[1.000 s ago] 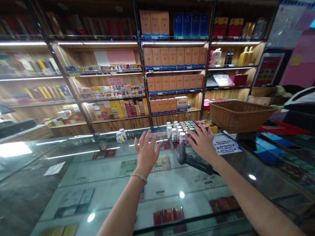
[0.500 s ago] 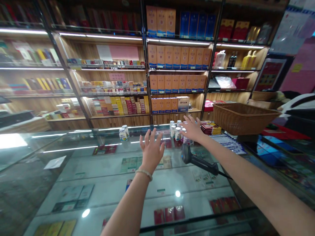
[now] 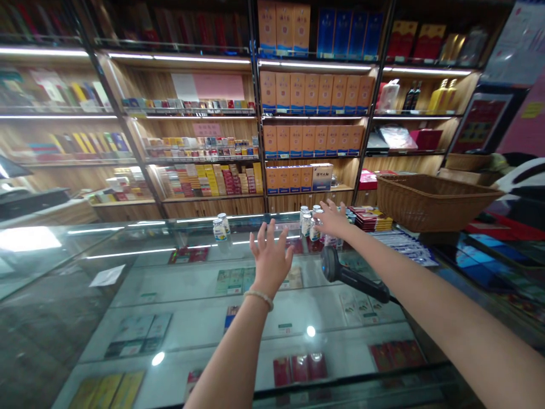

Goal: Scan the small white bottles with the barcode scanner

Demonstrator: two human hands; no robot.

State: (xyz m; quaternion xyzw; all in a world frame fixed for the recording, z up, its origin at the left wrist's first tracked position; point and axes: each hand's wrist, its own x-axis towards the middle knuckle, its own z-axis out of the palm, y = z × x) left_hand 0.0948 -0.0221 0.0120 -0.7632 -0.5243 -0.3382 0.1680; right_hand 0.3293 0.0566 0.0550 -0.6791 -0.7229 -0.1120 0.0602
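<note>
My left hand (image 3: pixel 271 257) hovers over the glass counter (image 3: pixel 170 375) with its fingers spread and nothing in it; a beaded bracelet (image 3: pixel 259 295) circles the wrist. Farther right, my right hand (image 3: pixel 334 220) reaches to a cluster of small white bottles (image 3: pixel 305 225). Its fingers are apart, and it partly covers some of the bottles; whether a fingertip touches one I cannot tell. Two similar bottles (image 3: pixel 220 229) stand apart, to the left of my left hand. A black handheld scanner (image 3: pixel 360 284) lies below my right hand.
A wicker basket (image 3: pixel 434 207) stands on the right, behind stacked red and yellow packets (image 3: pixel 369 219) and blue-white packs (image 3: pixel 404 245). A paper slip (image 3: pixel 108 275) lies at left. Lit shelves with orange boxes (image 3: pixel 304 94) line the back wall.
The view has shifted slightly, so the counter and shelves appear farther right. Relative to the bottle cluster, my right hand has come a little to the left. Both hands stay spread.
</note>
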